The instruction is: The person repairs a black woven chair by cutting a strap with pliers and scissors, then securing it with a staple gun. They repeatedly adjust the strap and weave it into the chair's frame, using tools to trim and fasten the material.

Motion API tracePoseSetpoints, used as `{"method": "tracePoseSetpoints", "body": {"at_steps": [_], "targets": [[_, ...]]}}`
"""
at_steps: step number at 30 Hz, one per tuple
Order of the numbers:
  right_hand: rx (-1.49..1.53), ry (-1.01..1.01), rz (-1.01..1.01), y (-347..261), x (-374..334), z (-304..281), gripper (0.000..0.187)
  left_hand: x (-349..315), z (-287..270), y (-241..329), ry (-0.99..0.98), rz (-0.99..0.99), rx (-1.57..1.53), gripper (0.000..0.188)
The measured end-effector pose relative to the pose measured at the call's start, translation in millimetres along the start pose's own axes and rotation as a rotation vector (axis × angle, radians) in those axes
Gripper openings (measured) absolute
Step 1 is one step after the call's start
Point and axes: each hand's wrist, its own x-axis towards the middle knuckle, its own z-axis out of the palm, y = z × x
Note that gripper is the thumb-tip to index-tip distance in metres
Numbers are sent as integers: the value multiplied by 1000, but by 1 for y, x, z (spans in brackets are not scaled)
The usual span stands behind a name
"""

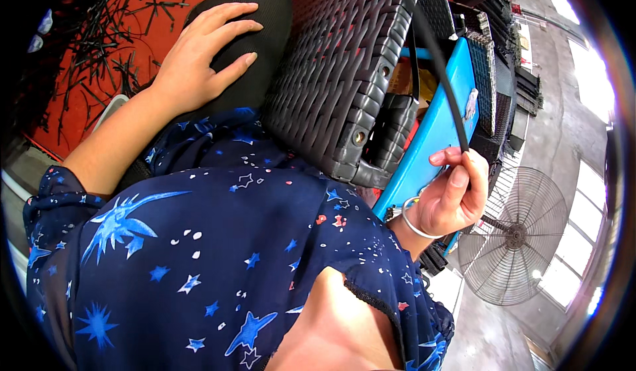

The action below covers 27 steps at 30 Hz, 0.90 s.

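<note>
A black woven wicker panel, part of a furniture piece, stands beside my thigh, with holes along its wrapped edge. My right hand, with a white bracelet at the wrist, pinches the end of a flat black plastic wicker strip between thumb and fingers. From there the strip runs past the panel's edge and out at the top of the view. My left hand lies flat on my black-clad knee, fingers spread, apart from the panel.
Black strip offcuts litter the red floor at left. Behind the panel is a bright blue board. More black woven pieces are stacked beyond it. A large round fan stands at right before a grey wall with windows.
</note>
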Motion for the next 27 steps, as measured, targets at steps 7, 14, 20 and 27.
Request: {"method": "tracePoseSetpoints", "body": {"at_steps": [7, 14, 20, 27], "targets": [[-99, -138, 3, -29, 21, -16, 18, 43, -50, 53, 281, 415, -100, 42], [-128, -246, -64, -50, 48, -27, 20, 85, -75, 105, 210, 395, -76, 47], [-9, -291, -127, -54, 64, -46, 15, 100, -80, 115, -192, 379, 192, 24], [523, -232, -70, -43, 104, -48, 46, 129, -74, 112, -146, 471, -212, 14]]}}
